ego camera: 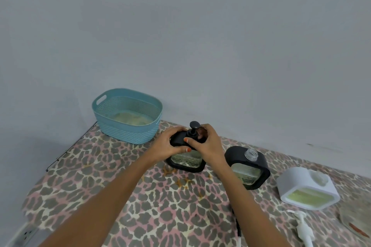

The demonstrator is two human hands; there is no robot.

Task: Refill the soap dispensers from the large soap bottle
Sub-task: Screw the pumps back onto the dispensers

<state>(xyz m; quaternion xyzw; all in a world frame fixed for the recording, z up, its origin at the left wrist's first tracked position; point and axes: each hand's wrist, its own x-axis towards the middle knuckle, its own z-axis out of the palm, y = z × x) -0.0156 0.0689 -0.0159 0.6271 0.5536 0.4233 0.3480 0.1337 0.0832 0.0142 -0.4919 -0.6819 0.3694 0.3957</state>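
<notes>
Dispensers, we count three: capped dispenser [186,161] gripped by left hand [167,145], right hand [208,144] pinching its pump [194,128]; uncapped black dispenser [249,168]; white dispenser [307,188]. One basket [124,132].

Matt black dispenser [185,158], woven-textured plastic basket [128,129], leopard-print cloth [112,196].

leopard-print cloth [100,196] | blue basket [124,132] (far corner) | capped black dispenser [186,161] | uncapped black dispenser [259,163] | white dispenser [297,180] | white pump [304,230]
</notes>
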